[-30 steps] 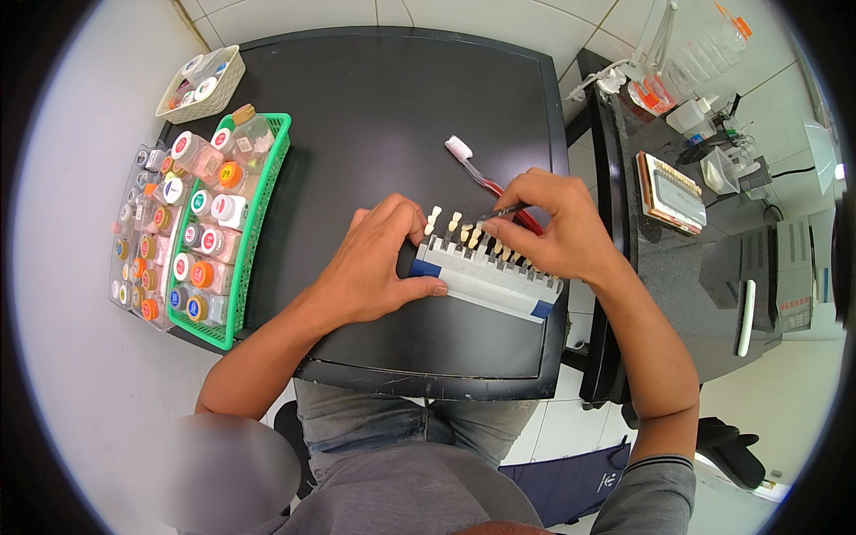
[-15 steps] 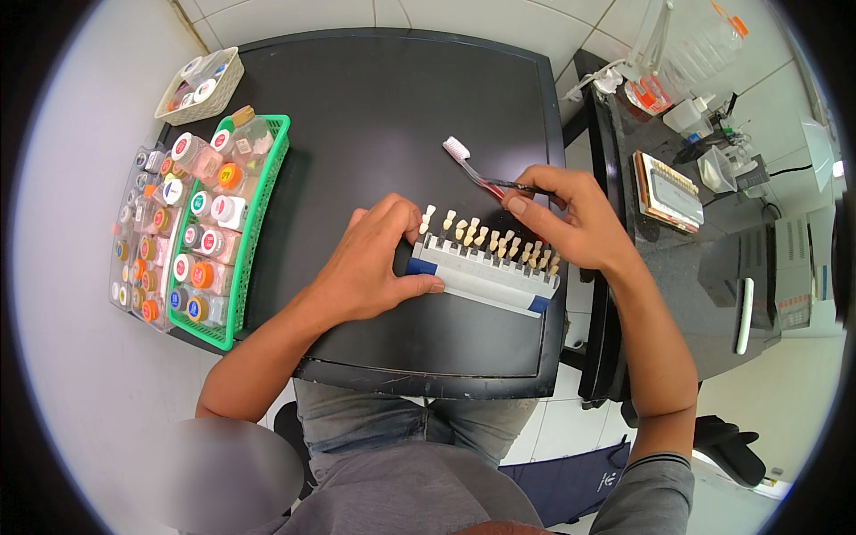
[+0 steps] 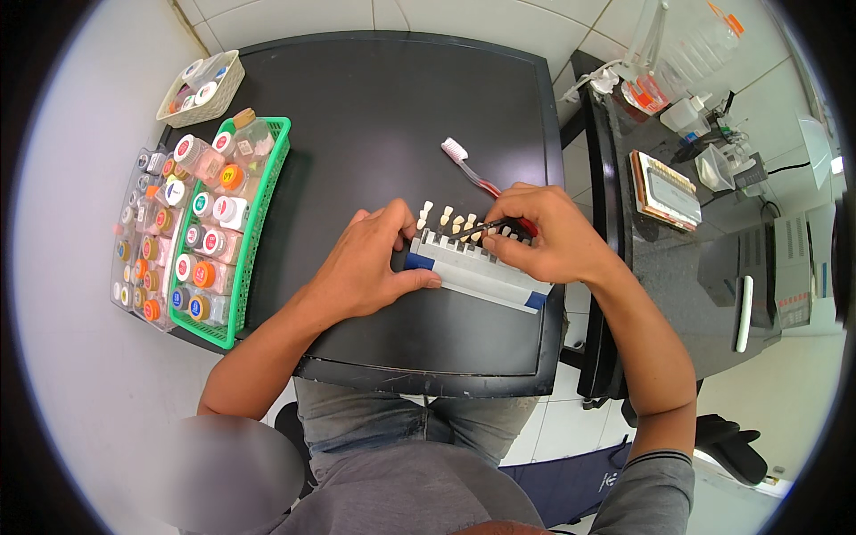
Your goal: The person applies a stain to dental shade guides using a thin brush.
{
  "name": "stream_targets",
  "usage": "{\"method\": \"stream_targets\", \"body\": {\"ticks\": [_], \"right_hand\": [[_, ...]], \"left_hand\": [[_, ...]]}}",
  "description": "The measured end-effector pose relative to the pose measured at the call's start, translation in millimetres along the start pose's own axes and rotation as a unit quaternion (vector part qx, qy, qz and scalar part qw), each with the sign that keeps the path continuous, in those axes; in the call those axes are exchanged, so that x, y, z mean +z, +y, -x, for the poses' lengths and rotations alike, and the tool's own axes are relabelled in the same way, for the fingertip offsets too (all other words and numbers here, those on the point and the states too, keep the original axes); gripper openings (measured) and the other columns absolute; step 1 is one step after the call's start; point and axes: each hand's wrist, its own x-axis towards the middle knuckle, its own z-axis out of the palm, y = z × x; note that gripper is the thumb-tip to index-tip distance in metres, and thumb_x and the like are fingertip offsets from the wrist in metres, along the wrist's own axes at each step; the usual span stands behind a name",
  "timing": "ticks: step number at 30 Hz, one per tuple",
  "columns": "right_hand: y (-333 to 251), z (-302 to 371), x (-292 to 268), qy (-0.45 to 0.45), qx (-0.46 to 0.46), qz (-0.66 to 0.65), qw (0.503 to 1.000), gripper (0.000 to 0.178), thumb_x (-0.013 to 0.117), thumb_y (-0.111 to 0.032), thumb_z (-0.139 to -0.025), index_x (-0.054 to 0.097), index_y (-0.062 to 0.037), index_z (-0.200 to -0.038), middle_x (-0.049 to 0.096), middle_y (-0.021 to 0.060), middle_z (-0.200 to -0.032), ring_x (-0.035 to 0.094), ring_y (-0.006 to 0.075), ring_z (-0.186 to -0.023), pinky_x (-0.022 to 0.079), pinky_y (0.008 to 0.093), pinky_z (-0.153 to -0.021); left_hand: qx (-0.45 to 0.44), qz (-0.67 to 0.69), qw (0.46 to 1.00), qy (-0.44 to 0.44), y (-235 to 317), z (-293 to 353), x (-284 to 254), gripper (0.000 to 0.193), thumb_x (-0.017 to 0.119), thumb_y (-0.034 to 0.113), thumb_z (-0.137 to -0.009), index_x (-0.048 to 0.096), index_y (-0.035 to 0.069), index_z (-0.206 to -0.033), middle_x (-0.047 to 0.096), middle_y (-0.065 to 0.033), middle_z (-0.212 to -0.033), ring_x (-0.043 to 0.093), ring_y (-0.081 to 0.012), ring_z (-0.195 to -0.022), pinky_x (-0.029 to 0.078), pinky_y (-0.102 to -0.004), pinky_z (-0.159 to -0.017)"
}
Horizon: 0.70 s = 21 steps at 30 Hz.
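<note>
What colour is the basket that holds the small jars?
Green, clearest in the head view: the basket.
</note>
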Motion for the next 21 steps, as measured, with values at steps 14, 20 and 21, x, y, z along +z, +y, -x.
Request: {"method": "stream_targets", "body": {"ticks": [14,20,21], "right_hand": [[20.9,0.0,-9.0,0.197,0.076,-0.112,0.971,0.024,0.074,-0.023,-0.101,0.074,0.0013,-0.098,0.068,0.0034,-0.082,0.057,0.0089,-0.074,0.046,0.0301,-0.068],[22.5,1.5,-4.8,0.195,0.060,-0.141,0.969,0.023,0.072,-0.022,-0.103,0.074,-0.0007,-0.097,0.069,-0.0016,-0.084,0.053,0.0040,-0.073,0.042,0.0272,-0.066],[18.7,1.6,-5.3,0.178,0.066,-0.150,0.970,0.023,0.073,-0.023,-0.103,0.075,-0.0004,-0.099,0.069,-0.0012,-0.084,0.053,0.0048,-0.074,0.042,0.0276,-0.067]], "left_hand": [[0.036,-0.004,0.999,0.029,-5.3,-0.2,4.6,0.063,0.103,0.032,-0.078,0.059,0.006,-0.115,0.063,-0.0128,-0.115,0.061,-0.0326,-0.109,0.051,-0.0454,-0.098],[0.038,-0.053,0.995,0.077,-7.0,-1.1,2.3,0.060,0.104,0.031,-0.075,0.065,0.004,-0.112,0.058,-0.0129,-0.129,0.058,-0.0351,-0.127,0.050,-0.0434,-0.108],[0.035,-0.056,0.995,0.078,-6.4,-0.7,0.8,0.060,0.104,0.031,-0.075,0.065,0.004,-0.112,0.058,-0.0128,-0.128,0.058,-0.0351,-0.127,0.050,-0.0437,-0.108]]}}
